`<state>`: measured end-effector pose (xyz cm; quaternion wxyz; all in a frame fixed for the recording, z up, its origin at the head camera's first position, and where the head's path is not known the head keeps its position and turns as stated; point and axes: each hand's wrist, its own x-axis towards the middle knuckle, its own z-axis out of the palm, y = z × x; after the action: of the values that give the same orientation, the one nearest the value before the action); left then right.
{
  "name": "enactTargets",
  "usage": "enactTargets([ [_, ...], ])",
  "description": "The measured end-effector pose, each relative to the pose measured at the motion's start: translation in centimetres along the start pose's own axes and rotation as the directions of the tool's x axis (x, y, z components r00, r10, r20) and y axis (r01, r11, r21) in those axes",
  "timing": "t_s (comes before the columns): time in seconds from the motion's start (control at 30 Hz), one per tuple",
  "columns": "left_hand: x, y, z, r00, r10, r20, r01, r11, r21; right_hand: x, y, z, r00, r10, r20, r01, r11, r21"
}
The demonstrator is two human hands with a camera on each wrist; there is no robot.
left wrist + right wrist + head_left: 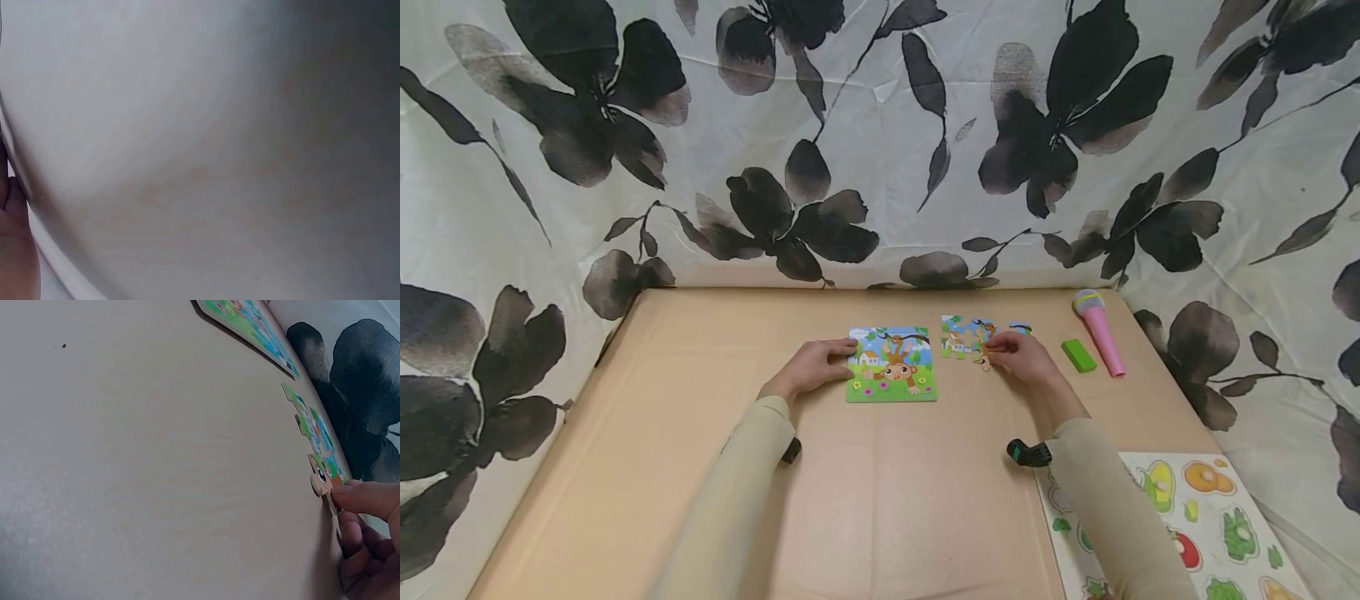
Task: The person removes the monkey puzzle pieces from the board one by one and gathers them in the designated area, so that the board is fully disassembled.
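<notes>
A square picture card (892, 367) of a monkey hanging upside down lies at the middle of the table. My left hand (811, 367) rests at its left edge, fingers and thumb extended against it. Just right of the card is a group of joined jigsaw pieces (958, 337) with a matching picture. Between thumb and fingers, my right hand (1026, 357) pinches a jigsaw piece (321, 477) showing part of the monkey's face, beside the joined pieces. Another piece (1020, 327) lies behind the right hand, partly hidden. In the left wrist view only a sliver of the left hand (17, 250) shows.
A green block (1078, 356) and a pink toy microphone (1102, 335) lie to the right of the right hand. Under the right forearm is a white sheet (1206, 525) with fruit and vegetable pictures. A floral cloth (895, 225) hangs behind the table (925, 500).
</notes>
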<state>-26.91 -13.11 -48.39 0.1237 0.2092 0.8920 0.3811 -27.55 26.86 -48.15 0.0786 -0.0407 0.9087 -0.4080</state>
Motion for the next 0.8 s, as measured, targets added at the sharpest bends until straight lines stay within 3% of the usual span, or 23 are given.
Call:
enactTargets([
  [0.57,0.00,-0.15,0.20,1.000,0.001,-0.006,-0.001,1.000,0.004,-0.17,0.17,0.38,0.999,0.042,-0.006,-0.043,0.998,-0.046],
  [0.8,-0.03,-0.19,0.10,1.000,0.012,-0.018,-0.012,1.000,-0.006,-0.33,0.11,0.33,1.000,0.022,0.001,-0.022,0.998,-0.061],
])
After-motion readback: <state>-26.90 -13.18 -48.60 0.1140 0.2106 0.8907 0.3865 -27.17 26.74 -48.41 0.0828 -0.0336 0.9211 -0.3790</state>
